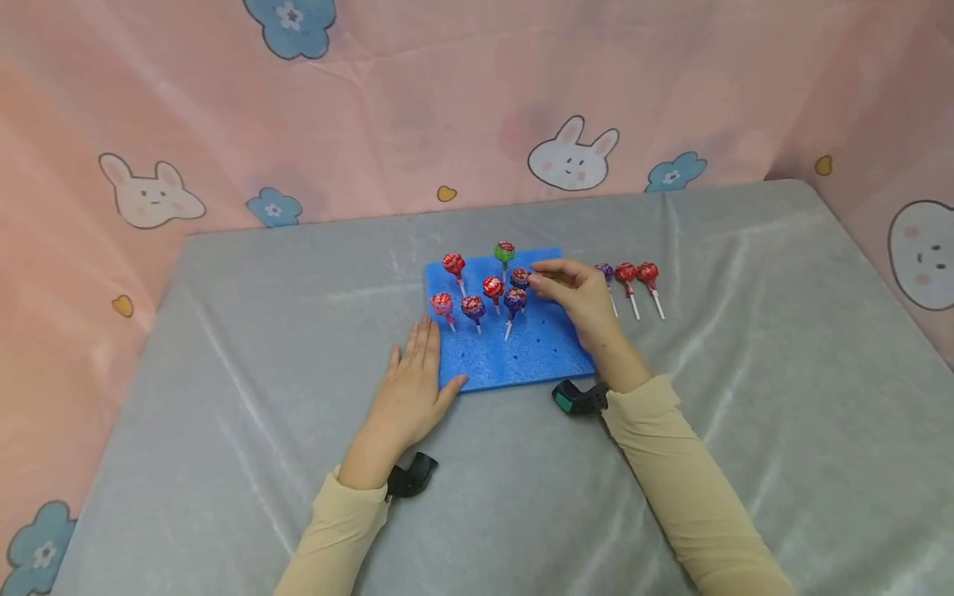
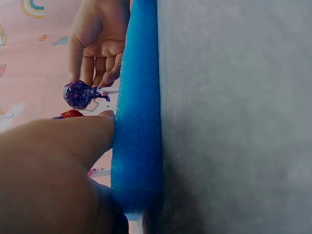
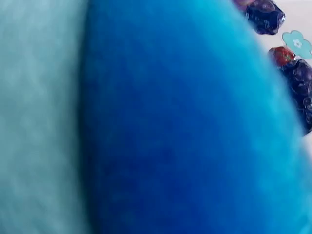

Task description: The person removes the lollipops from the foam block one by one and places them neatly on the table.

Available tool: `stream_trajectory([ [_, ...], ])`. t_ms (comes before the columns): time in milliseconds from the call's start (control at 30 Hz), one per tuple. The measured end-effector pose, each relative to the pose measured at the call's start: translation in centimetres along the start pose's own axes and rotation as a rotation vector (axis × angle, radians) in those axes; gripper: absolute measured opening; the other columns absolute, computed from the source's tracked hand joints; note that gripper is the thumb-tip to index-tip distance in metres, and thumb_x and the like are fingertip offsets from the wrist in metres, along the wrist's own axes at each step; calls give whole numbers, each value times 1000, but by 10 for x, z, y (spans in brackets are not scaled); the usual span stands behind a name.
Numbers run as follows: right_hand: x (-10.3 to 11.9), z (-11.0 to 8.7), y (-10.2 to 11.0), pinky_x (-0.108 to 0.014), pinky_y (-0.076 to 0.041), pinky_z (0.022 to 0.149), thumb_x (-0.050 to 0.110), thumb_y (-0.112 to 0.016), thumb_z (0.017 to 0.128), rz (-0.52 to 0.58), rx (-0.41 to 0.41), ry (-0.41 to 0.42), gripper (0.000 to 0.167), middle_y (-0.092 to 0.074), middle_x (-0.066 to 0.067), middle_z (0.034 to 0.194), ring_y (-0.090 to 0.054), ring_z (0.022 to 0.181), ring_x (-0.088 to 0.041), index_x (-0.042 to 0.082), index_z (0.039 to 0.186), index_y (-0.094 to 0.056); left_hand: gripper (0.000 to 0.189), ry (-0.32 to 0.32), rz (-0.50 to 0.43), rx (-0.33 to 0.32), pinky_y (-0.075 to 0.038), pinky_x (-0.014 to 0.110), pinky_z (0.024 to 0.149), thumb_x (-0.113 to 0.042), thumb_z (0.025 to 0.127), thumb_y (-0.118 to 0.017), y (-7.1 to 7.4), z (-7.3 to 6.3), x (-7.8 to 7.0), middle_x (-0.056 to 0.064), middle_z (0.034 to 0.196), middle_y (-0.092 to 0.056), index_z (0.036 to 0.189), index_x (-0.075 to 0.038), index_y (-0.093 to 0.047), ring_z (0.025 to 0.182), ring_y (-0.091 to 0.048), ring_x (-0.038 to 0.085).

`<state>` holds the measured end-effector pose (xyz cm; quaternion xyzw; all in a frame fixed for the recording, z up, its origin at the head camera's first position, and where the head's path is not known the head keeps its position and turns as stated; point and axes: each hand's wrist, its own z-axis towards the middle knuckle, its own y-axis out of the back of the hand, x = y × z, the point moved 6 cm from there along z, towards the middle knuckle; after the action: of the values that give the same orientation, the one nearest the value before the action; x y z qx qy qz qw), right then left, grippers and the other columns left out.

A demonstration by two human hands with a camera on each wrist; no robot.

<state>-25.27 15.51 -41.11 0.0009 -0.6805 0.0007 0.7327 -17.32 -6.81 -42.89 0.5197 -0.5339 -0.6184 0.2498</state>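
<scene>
A blue foam board [image 1: 514, 368] lies on the table with several wrapped lollipops standing in it, among them a green one [image 1: 504, 252], a pink one [image 1: 441, 304] and a purple one [image 1: 514, 300]. Along the board's left edge rests my left hand [image 1: 406, 397], fingers straight, its thumb on the front left corner. My right hand [image 1: 585, 302] reaches over the right side of the board. Its thumb and index finger pinch the head of a dark purple lollipop [image 1: 519, 279] standing behind the purple one; its stick is mostly hidden. In the right wrist view the board's edge [image 3: 165, 122] hides that hand.
Right of the board, two red lollipops [image 1: 628, 271] and a purple one [image 1: 605, 271], partly behind my right hand, lie on the grey cloth [image 1: 246, 356]. Small holes dot the board's front part. A pink patterned curtain [image 1: 417, 108] hangs behind the table.
</scene>
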Motion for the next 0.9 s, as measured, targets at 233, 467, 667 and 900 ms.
stream_trajectory([
  [233, -2, -2, -5, -22, -51, 76, 4, -65, 88, -45, 13, 48, 29, -66, 9, 91, -63, 85, -8, -14, 111, -61, 77, 1, -4, 11, -8, 52, 112, -44, 99, -39, 0, 0, 0, 18, 156, -1, 149, 5, -7, 143, -2, 30],
  [467, -4, -2, -5, -22, -50, 77, 7, -67, 87, -122, 23, 27, 30, -64, 7, 93, -62, 87, -8, -10, 111, -63, 77, 7, -5, 11, -8, 52, 112, -44, 99, -40, 1, 0, 1, 18, 156, -3, 149, 5, -7, 143, -2, 30],
  [667, -4, -1, -5, -22, -51, 75, 4, -67, 87, -101, 30, 31, 30, -65, 8, 91, -62, 84, -7, -12, 111, -62, 77, 10, -2, 20, -8, 52, 112, -44, 99, -39, 1, 0, 0, 18, 156, -3, 149, 5, -7, 143, -2, 30],
  [900, -5, 0, -4, -22, -52, 73, 1, -66, 86, -54, 15, 53, 28, -66, 7, 88, -64, 80, -7, -15, 109, -61, 77, 7, 5, 19, -8, 52, 112, -44, 99, -39, 1, 1, 0, 19, 156, -3, 149, 5, -7, 143, -2, 30],
])
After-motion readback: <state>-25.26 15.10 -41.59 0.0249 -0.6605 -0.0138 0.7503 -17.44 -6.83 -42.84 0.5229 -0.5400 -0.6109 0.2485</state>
